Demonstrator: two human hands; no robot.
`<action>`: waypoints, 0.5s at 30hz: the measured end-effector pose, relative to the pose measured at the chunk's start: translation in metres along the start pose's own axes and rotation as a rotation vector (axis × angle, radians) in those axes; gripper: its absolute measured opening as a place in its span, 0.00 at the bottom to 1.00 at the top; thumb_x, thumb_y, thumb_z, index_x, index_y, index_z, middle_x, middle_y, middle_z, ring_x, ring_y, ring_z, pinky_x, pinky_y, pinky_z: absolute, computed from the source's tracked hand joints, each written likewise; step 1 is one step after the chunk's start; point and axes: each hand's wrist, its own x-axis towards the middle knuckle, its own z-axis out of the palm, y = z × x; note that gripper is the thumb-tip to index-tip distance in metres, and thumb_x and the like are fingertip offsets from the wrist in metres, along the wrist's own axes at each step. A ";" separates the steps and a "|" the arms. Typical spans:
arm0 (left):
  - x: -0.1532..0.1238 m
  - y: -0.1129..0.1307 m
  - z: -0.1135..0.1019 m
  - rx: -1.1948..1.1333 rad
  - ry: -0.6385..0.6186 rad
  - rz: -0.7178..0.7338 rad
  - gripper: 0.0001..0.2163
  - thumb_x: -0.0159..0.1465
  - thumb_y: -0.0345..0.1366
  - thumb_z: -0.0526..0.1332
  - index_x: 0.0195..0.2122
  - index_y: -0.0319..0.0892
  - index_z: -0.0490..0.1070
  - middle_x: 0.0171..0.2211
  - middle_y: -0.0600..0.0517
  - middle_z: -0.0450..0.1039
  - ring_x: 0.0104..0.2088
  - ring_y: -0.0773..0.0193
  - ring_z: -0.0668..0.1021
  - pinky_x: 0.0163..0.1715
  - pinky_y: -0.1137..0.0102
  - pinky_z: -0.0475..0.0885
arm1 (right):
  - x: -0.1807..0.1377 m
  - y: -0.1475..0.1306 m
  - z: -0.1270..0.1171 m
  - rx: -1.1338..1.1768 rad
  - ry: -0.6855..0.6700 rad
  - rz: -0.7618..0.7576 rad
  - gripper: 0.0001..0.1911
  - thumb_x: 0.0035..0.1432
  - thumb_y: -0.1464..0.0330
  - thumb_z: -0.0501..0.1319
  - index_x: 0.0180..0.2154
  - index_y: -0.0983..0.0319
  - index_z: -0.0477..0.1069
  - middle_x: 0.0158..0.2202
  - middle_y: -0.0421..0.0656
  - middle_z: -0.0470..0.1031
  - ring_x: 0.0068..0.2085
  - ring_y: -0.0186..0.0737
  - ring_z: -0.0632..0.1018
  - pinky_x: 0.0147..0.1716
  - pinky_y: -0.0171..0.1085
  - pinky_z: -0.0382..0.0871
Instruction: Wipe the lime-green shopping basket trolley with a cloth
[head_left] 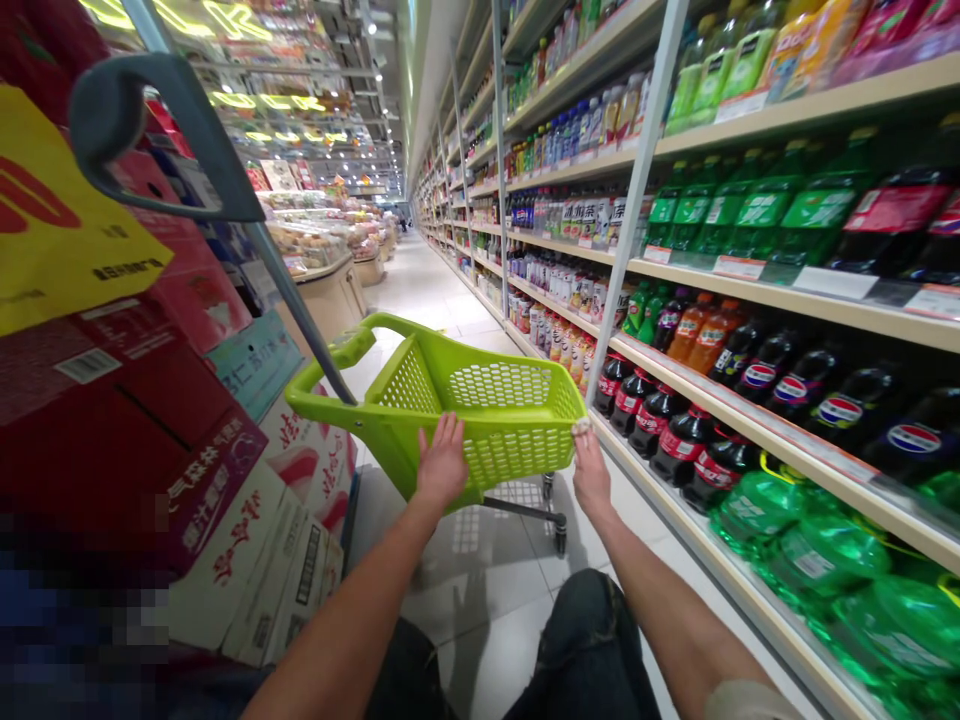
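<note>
Two hands are on the green basket (480, 400), which stands on the tiled floor (487, 590) of the aisle straight ahead of me, tilted a little on its wheels. My left hand (442, 462) lies flat over the near rim, fingers spread across the mesh wall, holding nothing else. My right hand (589, 468) grips the near right corner of the rim, fingers curled over the edge. The basket sits between both hands, its near wall touching them, its loop handle (330, 372) sticking out at the far left corner. A grey pole (225, 170) with a padded grip crosses above that handle. Just right of the basket runs the drinks shelf (750, 410): dark cola bottles (667, 430) on the low level near my right hand, green bottles (750, 210) higher up. To the left, stacked red cartons (172, 400) stand close beside the basket. My knee (592, 620) shows below the hands.
</note>
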 end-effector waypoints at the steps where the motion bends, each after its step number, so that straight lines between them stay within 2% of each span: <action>1: -0.001 -0.006 0.001 0.098 -0.023 0.035 0.29 0.52 0.25 0.50 0.58 0.37 0.56 0.63 0.46 0.46 0.63 0.56 0.49 0.59 0.48 0.42 | -0.013 0.004 0.002 -0.003 -0.056 -0.024 0.28 0.50 0.81 0.45 0.52 0.61 0.64 0.57 0.46 0.62 0.59 0.39 0.61 0.54 0.44 0.63; 4: -0.004 -0.014 0.008 0.217 -0.036 0.082 0.30 0.51 0.27 0.49 0.58 0.35 0.55 0.64 0.46 0.42 0.63 0.56 0.48 0.59 0.48 0.43 | -0.031 0.004 -0.001 -0.010 -0.131 -0.096 0.28 0.49 0.81 0.45 0.51 0.60 0.65 0.54 0.44 0.66 0.57 0.38 0.64 0.52 0.43 0.65; 7: -0.006 -0.011 0.012 0.243 -0.022 0.093 0.30 0.52 0.28 0.49 0.58 0.34 0.54 0.64 0.46 0.42 0.63 0.55 0.47 0.59 0.48 0.43 | -0.004 -0.006 -0.012 -0.017 -0.012 -0.080 0.29 0.50 0.80 0.45 0.54 0.63 0.62 0.58 0.47 0.60 0.61 0.40 0.58 0.57 0.46 0.59; 9: -0.007 -0.009 0.011 0.251 -0.017 0.095 0.29 0.52 0.29 0.49 0.58 0.33 0.55 0.64 0.45 0.41 0.63 0.55 0.47 0.59 0.48 0.44 | 0.014 -0.011 -0.014 -0.010 0.019 -0.099 0.29 0.50 0.81 0.45 0.55 0.64 0.60 0.60 0.47 0.57 0.62 0.40 0.54 0.59 0.47 0.55; 11: -0.007 -0.010 0.010 0.264 -0.015 0.094 0.29 0.52 0.29 0.49 0.58 0.33 0.55 0.64 0.45 0.41 0.63 0.55 0.47 0.59 0.48 0.44 | 0.014 -0.015 -0.009 -0.005 -0.034 -0.138 0.29 0.51 0.81 0.45 0.54 0.64 0.62 0.59 0.48 0.59 0.62 0.40 0.56 0.58 0.47 0.56; 15: -0.007 -0.014 0.007 0.292 -0.031 0.146 0.28 0.54 0.29 0.49 0.58 0.34 0.55 0.64 0.45 0.42 0.64 0.55 0.46 0.59 0.49 0.43 | -0.013 -0.022 0.002 0.006 -0.189 -0.230 0.28 0.50 0.82 0.45 0.52 0.63 0.65 0.54 0.48 0.66 0.60 0.38 0.60 0.55 0.45 0.62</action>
